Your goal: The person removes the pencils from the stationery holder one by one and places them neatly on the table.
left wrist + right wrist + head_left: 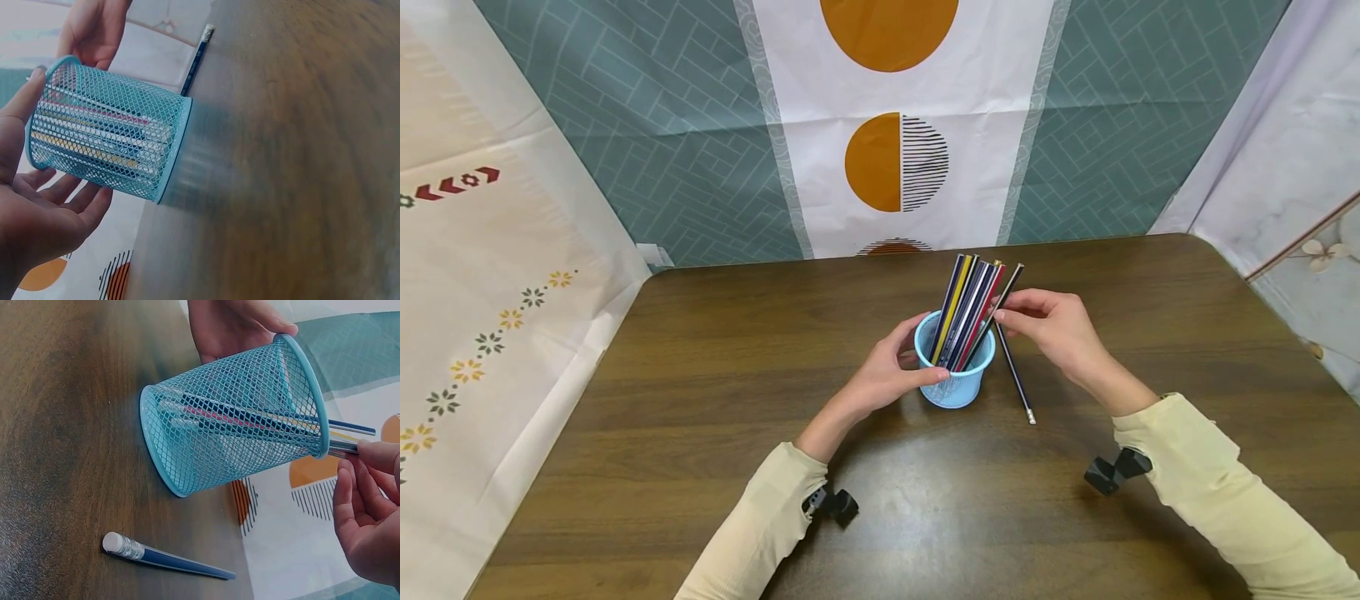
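A light blue mesh pencil cup (pixel 957 392) stands on the wooden table, with several pencils (pixel 962 308) leaning in it, dark, yellow and red among them. My left hand (pixel 883 375) grips the cup from the left, its thumb over the near rim and its fingers round the far side. On the other side, my right hand (pixel 1063 333) pinches a dark pencil (pixel 1011 283) between thumb and fingertips; its lower end is inside the cup. The right wrist view shows this pinch just outside the cup's mouth (pixel 322 425). A dark blue pencil (pixel 169 557) with a white eraser lies beside the cup.
The brown table (pixel 715 400) reaches back to a teal and white patterned cloth (pixel 700 167). Patterned fabric (pixel 497 350) hangs at the left, and pale fabric (pixel 1262 150) at the right. A small black device (pixel 1117 471) sits at each wrist.
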The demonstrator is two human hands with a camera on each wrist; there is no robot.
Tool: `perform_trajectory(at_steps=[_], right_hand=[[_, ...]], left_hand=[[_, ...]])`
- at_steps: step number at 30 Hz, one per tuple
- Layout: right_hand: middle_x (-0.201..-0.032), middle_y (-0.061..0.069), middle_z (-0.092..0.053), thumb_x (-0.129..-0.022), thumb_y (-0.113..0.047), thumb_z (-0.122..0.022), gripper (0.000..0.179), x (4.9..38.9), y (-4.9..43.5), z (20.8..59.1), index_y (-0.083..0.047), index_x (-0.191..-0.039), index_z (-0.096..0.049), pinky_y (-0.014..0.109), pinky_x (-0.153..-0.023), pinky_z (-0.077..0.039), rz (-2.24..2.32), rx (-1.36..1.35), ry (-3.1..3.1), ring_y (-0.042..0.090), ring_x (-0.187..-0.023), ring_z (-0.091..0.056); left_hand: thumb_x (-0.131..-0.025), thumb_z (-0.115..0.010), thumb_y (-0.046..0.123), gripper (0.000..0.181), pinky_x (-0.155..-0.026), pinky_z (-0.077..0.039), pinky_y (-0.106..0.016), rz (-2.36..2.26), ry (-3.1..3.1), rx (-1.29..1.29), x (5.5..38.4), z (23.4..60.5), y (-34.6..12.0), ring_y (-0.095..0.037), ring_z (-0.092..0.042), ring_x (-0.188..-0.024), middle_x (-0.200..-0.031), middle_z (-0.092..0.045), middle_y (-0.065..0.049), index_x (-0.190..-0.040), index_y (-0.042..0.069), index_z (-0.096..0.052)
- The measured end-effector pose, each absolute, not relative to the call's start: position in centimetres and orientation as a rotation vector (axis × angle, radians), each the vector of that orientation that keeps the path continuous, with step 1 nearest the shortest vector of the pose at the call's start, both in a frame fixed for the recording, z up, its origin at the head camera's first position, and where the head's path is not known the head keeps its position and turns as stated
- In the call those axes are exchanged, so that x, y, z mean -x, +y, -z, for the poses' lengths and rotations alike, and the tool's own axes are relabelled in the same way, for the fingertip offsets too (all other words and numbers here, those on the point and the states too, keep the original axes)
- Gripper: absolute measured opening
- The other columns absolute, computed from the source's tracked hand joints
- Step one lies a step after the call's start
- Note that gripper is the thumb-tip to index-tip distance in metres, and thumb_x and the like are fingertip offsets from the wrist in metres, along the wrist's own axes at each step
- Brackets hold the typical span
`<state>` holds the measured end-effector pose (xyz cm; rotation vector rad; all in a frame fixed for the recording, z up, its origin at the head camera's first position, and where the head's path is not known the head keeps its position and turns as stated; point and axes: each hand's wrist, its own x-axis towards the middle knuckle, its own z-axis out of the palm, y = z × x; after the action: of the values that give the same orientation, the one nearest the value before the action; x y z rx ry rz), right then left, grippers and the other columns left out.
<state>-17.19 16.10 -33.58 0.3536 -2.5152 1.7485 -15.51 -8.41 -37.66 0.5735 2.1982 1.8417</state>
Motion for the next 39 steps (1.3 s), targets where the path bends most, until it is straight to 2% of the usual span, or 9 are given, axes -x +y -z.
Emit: perform_trajectory(at_steps=[3, 8, 11, 15, 21, 26, 29, 32, 39], right_hand=[[-0.084, -0.007, -0.069, -0.089, -0.007, -0.069, 0.021, 17.1, 16.1, 33.6, 0.01, -0.102, -0.067, 0.022, -0.066, -0.053, -1.781, -0.378, -2.482, 0.015, -0.071, -0.066], [-0.088, 0.0, -0.069, -0.091, 0.0, -0.065, 0.017, 17.1, 16.1, 33.4, 0.012, -0.102, -0.064, 0.031, -0.07, -0.057, -1.788, -0.474, -2.455, 0.01, -0.071, -0.067], [-0.092, 0.011, -0.069, -0.091, 0.002, -0.063, 0.016, 17.1, 16.0, 33.2, 0.012, -0.103, -0.062, 0.033, -0.069, -0.057, -1.767, -0.521, -2.464, 0.014, -0.071, -0.068], [-0.098, 0.023, -0.067, -0.092, 0.001, -0.063, 0.016, 17.0, 15.9, 32.9, 0.011, -0.104, -0.061, 0.028, -0.068, -0.057, -1.716, -0.563, -2.5, 0.013, -0.073, -0.068], [-0.098, 0.023, -0.067, -0.092, 0.0, -0.063, 0.015, 16.9, 15.8, 32.6, 0.01, -0.104, -0.06, 0.023, -0.068, -0.056, -1.649, -0.613, -2.51, 0.018, -0.072, -0.068], [-0.098, 0.023, -0.067, -0.092, 0.002, -0.062, 0.013, 17.1, 15.8, 32.3, 0.009, -0.103, -0.06, 0.021, -0.068, -0.055, -1.604, -0.62, -2.495, 0.011, -0.07, -0.065], [-0.098, 0.024, -0.067, -0.092, 0.003, -0.062, 0.013, 17.2, 16.0, 32.0, 0.01, -0.102, -0.059, 0.021, -0.068, -0.054, -1.609, -0.621, -2.477, 0.012, -0.07, -0.065], [-0.097, 0.021, -0.068, -0.092, 0.004, -0.061, 0.011, 17.2, 16.2, 31.6, 0.01, -0.102, -0.059, 0.021, -0.068, -0.054, -1.621, -0.612, -2.461, 0.015, -0.07, -0.066], [-0.091, -0.011, -0.067, -0.092, 0.006, -0.06, 0.014, 17.3, 16.7, 30.6, 0.01, -0.105, -0.059, 0.02, -0.068, -0.054, -1.656, -0.58, -2.399, 0.009, -0.069, -0.064]], left_hand=[[-0.083, -0.076, 0.007, 0.077, -0.1, -0.043, -0.035, -1.845, 2.195, -0.576, 15.5, 37.7, -8.5, -0.026, -0.053, -0.12, -0.138, -0.05, -0.012, -0.148, 0.008, -0.036], [-0.083, -0.076, 0.008, 0.076, -0.1, -0.043, -0.036, -1.841, 2.2, -0.571, 15.6, 37.7, -8.4, -0.026, -0.053, -0.12, -0.138, -0.05, -0.012, -0.147, 0.008, -0.036], [-0.083, -0.077, 0.008, 0.076, -0.101, -0.043, -0.036, -1.843, 2.198, -0.562, 15.6, 37.7, -8.4, -0.026, -0.053, -0.121, -0.138, -0.049, -0.012, -0.147, 0.009, -0.036], [-0.083, -0.077, 0.008, 0.076, -0.101, -0.043, -0.036, -1.85, 2.19, -0.56, 15.6, 37.7, -8.4, -0.026, -0.053, -0.12, -0.138, -0.05, -0.012, -0.147, 0.009, -0.037], [-0.082, -0.077, 0.008, 0.076, -0.101, -0.043, -0.036, -1.845, 2.202, -0.56, 15.6, 37.7, -8.4, -0.026, -0.054, -0.119, -0.137, -0.05, -0.011, -0.147, 0.009, -0.037], [-0.082, -0.077, 0.007, 0.076, -0.101, -0.043, -0.037, -1.845, 2.206, -0.565, 15.6, 37.7, -8.4, -0.027, -0.054, -0.119, -0.137, -0.05, -0.012, -0.147, 0.008, -0.037], [-0.082, -0.077, 0.008, 0.076, -0.101, -0.043, -0.037, -1.838, 2.213, -0.561, 15.6, 37.6, -8.4, -0.026, -0.053, -0.12, -0.137, -0.05, -0.012, -0.147, 0.009, -0.037], [-0.082, -0.077, 0.009, 0.076, -0.101, -0.043, -0.037, -1.837, 2.217, -0.563, 15.6, 37.6, -8.4, -0.026, -0.053, -0.12, -0.137, -0.05, -0.012, -0.147, 0.009, -0.037], [-0.082, -0.077, 0.007, 0.076, -0.101, -0.043, -0.035, -1.847, 2.209, -0.565, 15.6, 37.7, -8.4, -0.026, -0.053, -0.12, -0.137, -0.05, -0.012, -0.147, 0.009, -0.037]])
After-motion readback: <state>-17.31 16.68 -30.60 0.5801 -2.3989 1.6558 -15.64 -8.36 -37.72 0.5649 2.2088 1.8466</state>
